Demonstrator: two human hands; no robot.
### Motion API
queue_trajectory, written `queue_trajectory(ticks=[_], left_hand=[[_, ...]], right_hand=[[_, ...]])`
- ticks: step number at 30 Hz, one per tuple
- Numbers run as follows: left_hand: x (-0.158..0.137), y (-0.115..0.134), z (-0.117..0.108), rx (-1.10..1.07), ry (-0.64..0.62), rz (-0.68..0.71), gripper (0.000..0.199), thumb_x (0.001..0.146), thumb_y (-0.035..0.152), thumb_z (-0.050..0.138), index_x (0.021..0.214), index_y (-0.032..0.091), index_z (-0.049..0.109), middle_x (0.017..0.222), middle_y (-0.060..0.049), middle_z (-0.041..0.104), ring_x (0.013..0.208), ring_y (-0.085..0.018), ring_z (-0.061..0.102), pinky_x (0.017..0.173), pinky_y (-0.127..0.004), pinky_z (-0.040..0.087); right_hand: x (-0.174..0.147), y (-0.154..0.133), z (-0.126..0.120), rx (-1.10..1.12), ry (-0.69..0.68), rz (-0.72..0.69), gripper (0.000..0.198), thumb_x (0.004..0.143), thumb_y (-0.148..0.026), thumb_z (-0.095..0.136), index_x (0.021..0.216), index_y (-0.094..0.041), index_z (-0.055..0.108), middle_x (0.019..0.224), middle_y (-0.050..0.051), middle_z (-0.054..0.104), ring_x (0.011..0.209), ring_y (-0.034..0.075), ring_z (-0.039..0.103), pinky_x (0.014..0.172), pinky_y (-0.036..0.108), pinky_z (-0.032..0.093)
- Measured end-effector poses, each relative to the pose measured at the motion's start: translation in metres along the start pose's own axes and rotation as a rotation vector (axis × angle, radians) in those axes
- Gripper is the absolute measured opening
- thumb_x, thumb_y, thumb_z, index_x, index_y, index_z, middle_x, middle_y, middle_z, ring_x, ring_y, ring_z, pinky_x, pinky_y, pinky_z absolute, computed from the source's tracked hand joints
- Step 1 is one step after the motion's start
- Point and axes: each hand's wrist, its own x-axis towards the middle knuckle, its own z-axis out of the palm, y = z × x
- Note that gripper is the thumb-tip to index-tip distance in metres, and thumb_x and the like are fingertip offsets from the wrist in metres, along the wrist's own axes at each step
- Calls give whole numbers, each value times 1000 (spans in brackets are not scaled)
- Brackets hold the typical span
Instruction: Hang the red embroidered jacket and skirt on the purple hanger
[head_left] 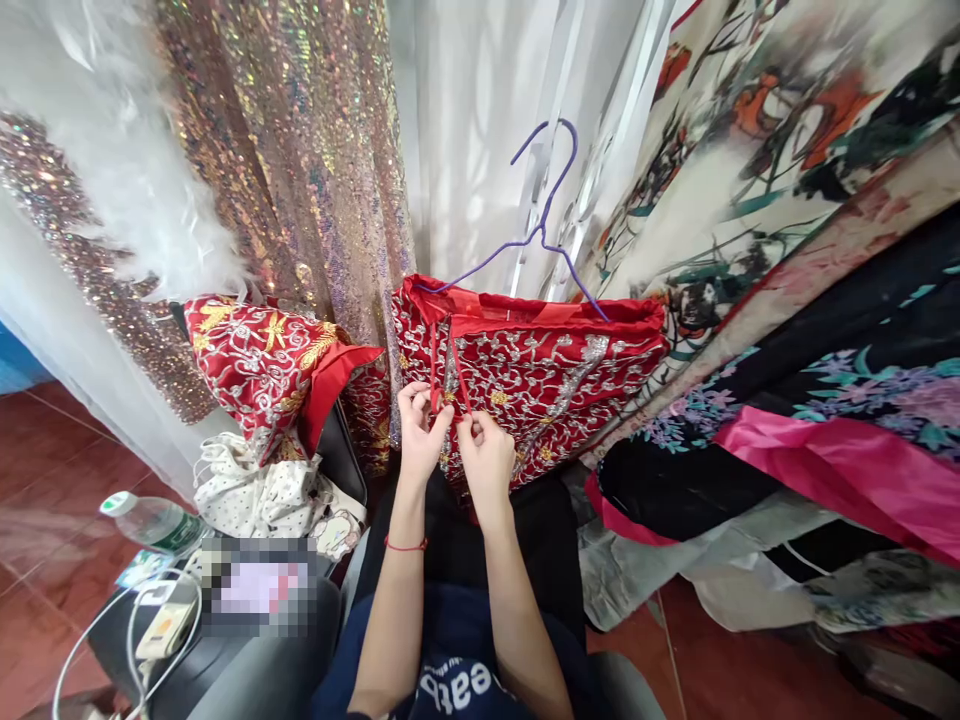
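A red skirt (517, 375) with silver and gold embroidery hangs in front of me on a purple wire hanger (541, 232). From its waistband dangle two thin red drawstrings (460, 372). My left hand (422, 425) is closed, pinching one drawstring between thumb and fingers. Just to its right, my right hand (487, 450) is also closed, with the other drawstring between its fingertips. The two hands are slightly apart, before the skirt's upper left part. Whether the cords are knotted is hard to make out.
Another red embroidered garment (259, 370) lies at left, above a dotted white cloth bag (251, 490). A plastic bottle (154, 522) and white cable (82, 640) are lower left. Sequined fabric (300, 150) hangs behind. Floral garments (772, 130) and pink fabric (840, 475) fill the right.
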Motion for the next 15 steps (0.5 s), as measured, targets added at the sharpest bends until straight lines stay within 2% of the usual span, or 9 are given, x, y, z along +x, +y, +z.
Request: queue_trajectory(ticks=[4, 8, 11, 15], left_hand=[[0, -1, 1, -38, 55, 25, 31, 88, 45, 63, 103, 23, 47, 81, 1, 60, 76, -11, 60, 78, -25, 51], [4, -13, -5, -73, 161, 29, 26, 91, 43, 58, 103, 21, 50, 88, -2, 67, 84, -13, 67, 86, -29, 53], [7, -34, -16, 52, 252, -119, 24, 89, 35, 57, 104, 21, 45, 93, -4, 69, 86, -14, 71, 83, -30, 56], [2, -60, -31, 297, 182, -333, 31, 80, 25, 64, 104, 18, 45, 85, -5, 68, 80, -19, 72, 82, -38, 57]], right_hand=[[1, 1, -3, 40, 24, 0, 31, 90, -37, 47, 71, -20, 65, 54, -1, 57, 47, 12, 43, 56, 25, 31], [2, 2, -9, 135, 16, -14, 31, 91, -39, 46, 75, -20, 65, 53, -3, 53, 47, 12, 42, 56, 24, 32], [3, 2, -11, 206, 15, -44, 31, 92, -40, 45, 78, -19, 64, 59, -1, 57, 50, 11, 42, 55, 24, 33], [4, 2, -12, 265, 11, -52, 29, 92, -40, 48, 79, -19, 63, 63, -1, 60, 50, 10, 41, 54, 23, 34]])
